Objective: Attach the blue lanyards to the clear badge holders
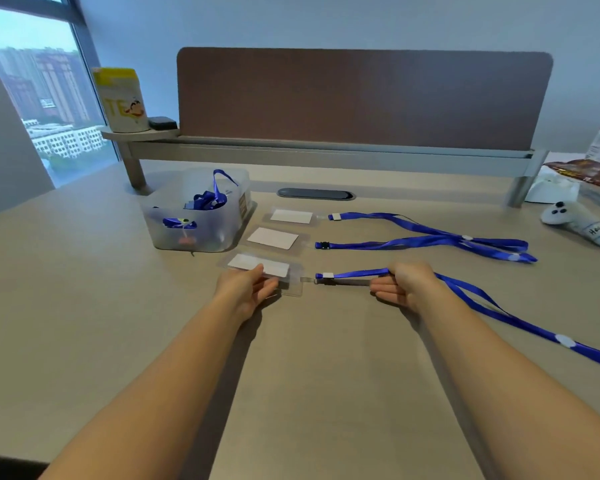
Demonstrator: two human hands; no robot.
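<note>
left hand (248, 292) pinches nearest badge holder (264, 271); right hand (407, 284) pinches third lanyard (357, 273). clip looks joined; next, lay flat.

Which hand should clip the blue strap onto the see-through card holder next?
Probably the right hand. It already grips the nearest blue lanyard, whose clip end points at the badge holder's tab. The left hand is busy steadying that holder.

A person's left hand (253, 289) pinches a clear plastic badge holder (262, 268) on the beige desk (309, 358); the right hand (404, 284) grips a blue ribbon lanyard (357, 273), its clip end between both hands; two more pairs lie beyond.
</note>
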